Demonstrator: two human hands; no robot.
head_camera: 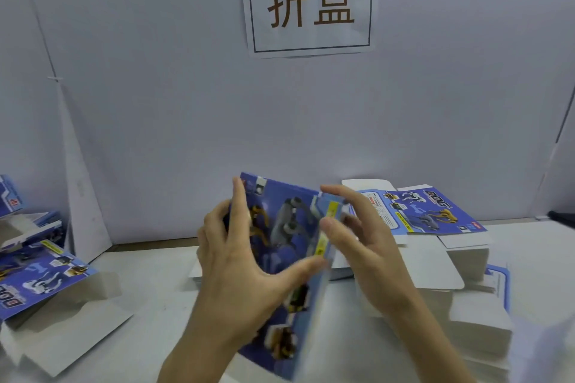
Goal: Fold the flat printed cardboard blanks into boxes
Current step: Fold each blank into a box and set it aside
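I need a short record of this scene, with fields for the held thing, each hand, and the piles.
held: printed blank, partly folded, between both hands
left hand: grips its left edge, thumb across the printed face
right hand: straight fingers press its right side panel
right pile: stack of flat blanks
left pile: printed boxes, flaps open

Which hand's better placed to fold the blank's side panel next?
Probably the right hand: its fingers sit at the yellow-striped side panel of the blank; left hand grips the opposite edge, steadying it.
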